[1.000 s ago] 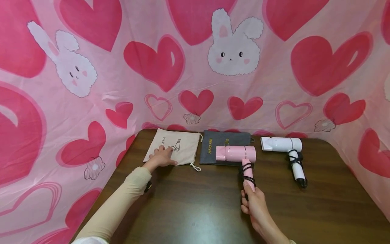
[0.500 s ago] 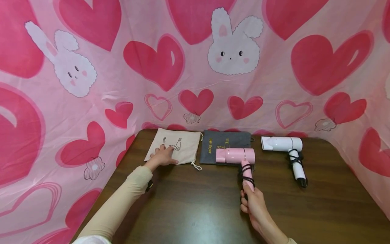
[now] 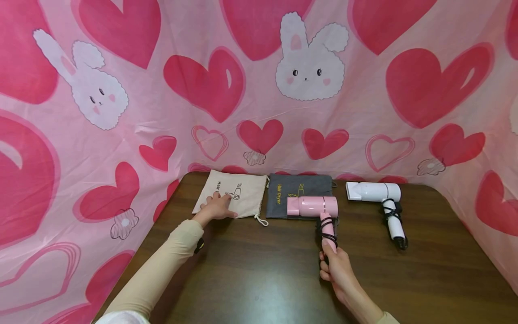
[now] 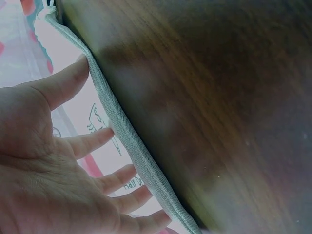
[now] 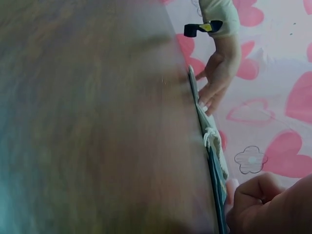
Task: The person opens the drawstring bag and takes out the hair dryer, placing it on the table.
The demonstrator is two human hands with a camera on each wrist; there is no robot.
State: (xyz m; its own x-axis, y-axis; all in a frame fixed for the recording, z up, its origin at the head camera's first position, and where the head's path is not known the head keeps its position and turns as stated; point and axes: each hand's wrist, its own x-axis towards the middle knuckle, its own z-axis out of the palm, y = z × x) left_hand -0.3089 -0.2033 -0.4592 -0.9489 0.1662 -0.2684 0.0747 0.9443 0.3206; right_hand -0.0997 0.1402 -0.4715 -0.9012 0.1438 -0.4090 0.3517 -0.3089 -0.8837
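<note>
Fingers spread, my left hand [image 3: 214, 209] rests on a cream drawstring bag [image 3: 252, 189] printed with a hair dryer drawing. The left wrist view shows its fingertips touching the bag [image 4: 117, 117] near the edge. My right hand [image 3: 339, 272] grips the lower handle of a pink hair dryer [image 3: 313, 206], whose black cord is wrapped round the handle. The dryer's nozzle points left, in front of a grey bag [image 3: 317, 184] lettered "Hair Dryer". Whether dryer and grey bag touch cannot be told. In the right wrist view, my curled right hand [image 5: 258, 200] hides most of what it holds.
A white hair dryer [image 3: 374, 191] with a wound black cord lies on the right side of the brown wooden table [image 3: 251, 270]. A pink curtain [image 3: 364, 99] with hearts and rabbits hangs behind the table and along both sides.
The pink hair dryer and my right hand have shifted very slightly left and the dryer's body sits a touch lower. My left hand stays on the cream bag, almost unmoved.
</note>
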